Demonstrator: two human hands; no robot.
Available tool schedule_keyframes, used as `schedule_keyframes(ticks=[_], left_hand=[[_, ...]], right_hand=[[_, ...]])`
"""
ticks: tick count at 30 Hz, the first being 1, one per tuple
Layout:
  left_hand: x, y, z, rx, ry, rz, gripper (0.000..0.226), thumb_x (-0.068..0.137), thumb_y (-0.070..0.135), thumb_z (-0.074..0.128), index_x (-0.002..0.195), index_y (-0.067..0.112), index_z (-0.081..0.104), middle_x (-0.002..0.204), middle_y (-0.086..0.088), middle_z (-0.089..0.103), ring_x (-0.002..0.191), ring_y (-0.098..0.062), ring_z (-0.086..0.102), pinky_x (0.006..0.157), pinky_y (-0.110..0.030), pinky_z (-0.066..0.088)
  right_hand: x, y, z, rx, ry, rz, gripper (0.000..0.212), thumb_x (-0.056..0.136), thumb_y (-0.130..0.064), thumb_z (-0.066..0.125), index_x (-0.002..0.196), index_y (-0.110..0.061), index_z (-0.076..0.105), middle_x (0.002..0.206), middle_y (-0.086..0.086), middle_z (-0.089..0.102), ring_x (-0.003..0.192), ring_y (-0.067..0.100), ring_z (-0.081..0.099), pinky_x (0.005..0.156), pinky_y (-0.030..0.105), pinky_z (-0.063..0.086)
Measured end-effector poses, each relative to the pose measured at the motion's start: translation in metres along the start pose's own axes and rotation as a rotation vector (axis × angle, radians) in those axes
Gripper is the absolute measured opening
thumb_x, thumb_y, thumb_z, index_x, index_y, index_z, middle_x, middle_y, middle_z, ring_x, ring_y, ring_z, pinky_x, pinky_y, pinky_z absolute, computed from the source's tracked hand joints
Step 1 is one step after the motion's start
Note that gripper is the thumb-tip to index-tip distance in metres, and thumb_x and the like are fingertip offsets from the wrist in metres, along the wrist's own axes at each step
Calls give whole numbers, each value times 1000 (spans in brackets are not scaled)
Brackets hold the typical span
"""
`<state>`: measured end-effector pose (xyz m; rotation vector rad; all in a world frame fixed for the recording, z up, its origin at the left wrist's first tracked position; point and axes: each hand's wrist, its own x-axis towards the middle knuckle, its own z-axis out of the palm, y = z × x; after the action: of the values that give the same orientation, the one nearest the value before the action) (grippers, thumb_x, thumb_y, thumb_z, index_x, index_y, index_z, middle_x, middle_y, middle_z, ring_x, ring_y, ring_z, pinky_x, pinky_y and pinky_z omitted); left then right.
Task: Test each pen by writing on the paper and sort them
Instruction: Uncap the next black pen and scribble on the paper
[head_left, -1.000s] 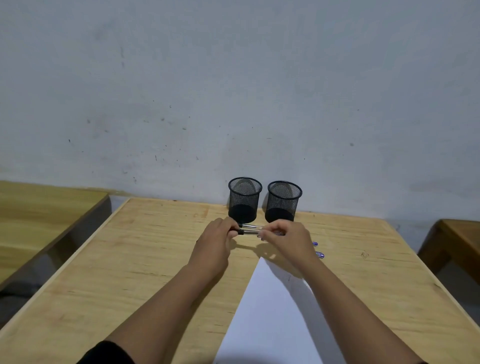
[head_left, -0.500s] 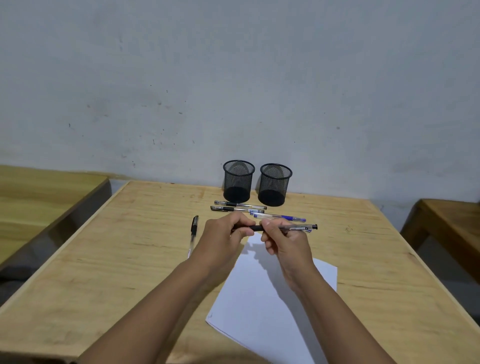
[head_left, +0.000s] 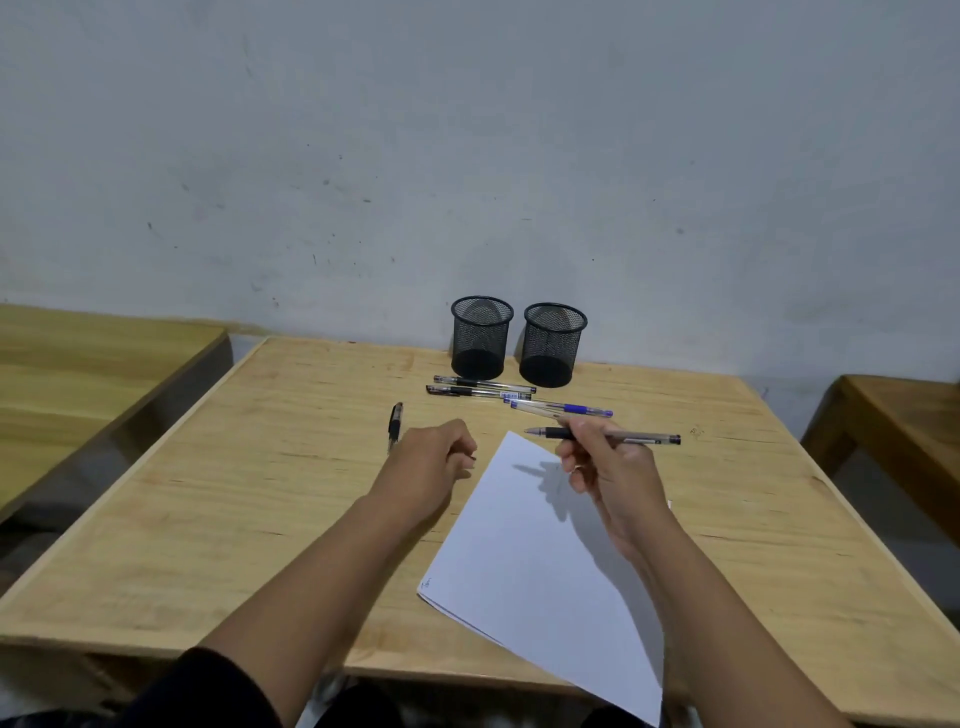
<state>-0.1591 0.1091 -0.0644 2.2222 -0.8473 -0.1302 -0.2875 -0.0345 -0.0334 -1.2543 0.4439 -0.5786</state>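
My right hand holds an uncapped pen level above the far corner of the white paper, its bare tip pointing left. My left hand hovers left of the paper with its fingers curled round a small dark pen cap, of which only the end shows. On the table lie a black pen by my left hand, two black pens and a blue pen in front of the cups. Two black mesh cups stand at the table's far edge.
The wooden table ends at a grey wall behind the cups. Another wooden table stands to the left across a gap. A third wooden surface stands to the right.
My hands have pulled apart: the cap came off the pen and stayed in my left hand, while my right hand kept the pen. The view has tilted down and shows more of the paper.
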Motion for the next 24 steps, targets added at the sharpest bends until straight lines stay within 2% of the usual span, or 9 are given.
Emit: schedule_keyframes(ticks=[2,3,7,11,15,19,22,24], left_hand=[[-2,-7,3,83,-37,-2,9,85,12,59,89,19,64,91,0,71,85,-13,62,79,-33,53],[-4,-9,3,105,-48,-1,10,85,14,60,91,20,64,93,0,70,89,-16,61,82,-36,52],[-16,-5,-1,98,-30,51,19,85,13,62,103,17,66,105,-1,69,95,-12,60,83,-22,43],[-49,-2,-16,24,32,89,19,86,12,60,101,20,68,103,6,66,93,-9,59,77,-6,38],[-93,-14,-25,4,26,101,15,82,19,66,94,26,70,95,16,63,89,1,55,77,0,33],[-114,-28,-24,8,-11,140,19,74,30,63,91,25,72,92,14,69,91,3,56,80,1,36],[-118,-34,-20,-8,3,137,20,74,28,65,92,22,72,92,10,71,92,0,56,80,-1,35],[-118,-36,-18,-8,18,142,20,73,28,65,92,22,72,92,8,72,91,0,56,80,-1,35]], right_hand=[[-5,6,-1,-23,-14,38,16,92,-14,55,87,-10,70,69,8,66,53,8,55,42,16,41],[-7,9,-2,-34,-22,51,16,92,-15,55,88,-10,70,72,8,69,55,8,58,43,16,42],[-17,14,2,-107,-98,59,11,89,-8,58,90,-11,69,73,7,67,59,11,58,46,17,43],[-35,16,7,-208,-180,82,10,85,-2,62,83,-12,64,55,1,51,49,11,41,44,17,34],[-53,23,15,-286,-261,134,14,87,-8,60,80,-16,69,53,-2,53,47,9,42,46,17,33],[-60,28,29,-281,-380,172,15,92,-8,52,81,-6,61,55,4,60,40,12,49,35,20,29],[-58,35,39,-302,-426,193,13,91,-6,51,81,-5,59,56,8,60,40,16,48,37,21,27],[-54,38,43,-432,-438,126,10,88,-3,55,80,-6,61,56,6,58,42,14,46,39,19,34]])
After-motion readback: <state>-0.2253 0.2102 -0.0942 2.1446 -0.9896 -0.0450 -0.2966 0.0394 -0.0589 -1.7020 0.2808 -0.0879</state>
